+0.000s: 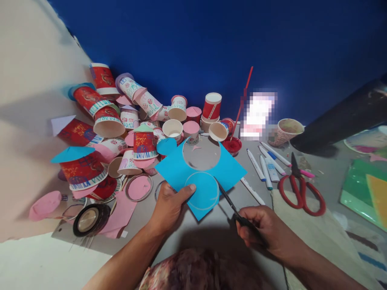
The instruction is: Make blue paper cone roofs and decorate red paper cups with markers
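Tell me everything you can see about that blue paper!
The blue paper is a thin, bright sheet, roughly square and turned like a diamond. A round hole is already cut out of its top half, and a pale circle line is drawn below it. The left hand pinches its lower left edge, thumb on top, holding it over the grey table. The black scissors in the right hand meet the drawn circle's right side.
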{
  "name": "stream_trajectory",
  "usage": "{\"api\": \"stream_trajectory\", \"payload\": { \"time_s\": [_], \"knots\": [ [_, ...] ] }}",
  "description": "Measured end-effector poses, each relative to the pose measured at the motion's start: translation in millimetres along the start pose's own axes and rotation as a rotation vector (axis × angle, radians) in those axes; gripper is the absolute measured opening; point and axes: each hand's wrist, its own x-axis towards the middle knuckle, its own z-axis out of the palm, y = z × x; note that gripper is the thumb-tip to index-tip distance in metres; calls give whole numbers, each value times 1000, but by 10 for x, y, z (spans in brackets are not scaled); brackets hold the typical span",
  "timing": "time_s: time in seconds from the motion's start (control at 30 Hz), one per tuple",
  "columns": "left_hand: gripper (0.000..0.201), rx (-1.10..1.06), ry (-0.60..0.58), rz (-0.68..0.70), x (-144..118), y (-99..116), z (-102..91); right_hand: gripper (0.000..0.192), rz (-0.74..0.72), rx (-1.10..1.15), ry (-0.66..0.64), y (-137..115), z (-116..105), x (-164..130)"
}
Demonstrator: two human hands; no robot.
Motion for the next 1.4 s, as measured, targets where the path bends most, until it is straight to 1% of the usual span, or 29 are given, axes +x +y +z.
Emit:
{"api": "stream_trajectory", "payload": {
  "time_s": [0.1, 0.2, 0.3, 0.4, 0.6, 0.7, 0.8, 0.97, 1.1, 1.27, 1.4],
  "knots": [
    [19, 58, 5, 11, -1, 32, 2, 52, 13, -8, -3, -17, -3, -7],
    [19, 95, 10, 41, -8, 43, 2, 48, 0, -62, -15, -42, -8, -15],
    [20, 103, -14, 31, -11, 28, -8, 47, -10, -77, -32, -61, -12, -21],
    [18, 113, -30, 5, -7, 17, -21, 49, -9, -52, -41, -64, -12, -21],
    [17, 141, -22, 18, -1, 32, -20, 56, -25, -38, -35, -80, 3, -32],
    [16, 141, -16, 27, 4, 29, -22, 56, -24, -56, -30, -89, 6, -43],
    [15, 146, -41, 41, 12, 18, -38, 56, -12, -55, -16, -79, 0, -45],
    [16, 145, -50, 17, 14, 12, -69, 56, 2, -35, -23, -43, -8, -40],
    [16, 167, -67, 6, 16, 12, -94, 52, 7, -15, -35, -18, 0, -43],
    [15, 259, -72, 11, 14, 25, -102, 43, 1, 6, -57, 35, -20, -34],
    [14, 257, -126, 23, 2, 63, -65, 39, -15, -7, -52, 63, -43, -25]
  ]
}}
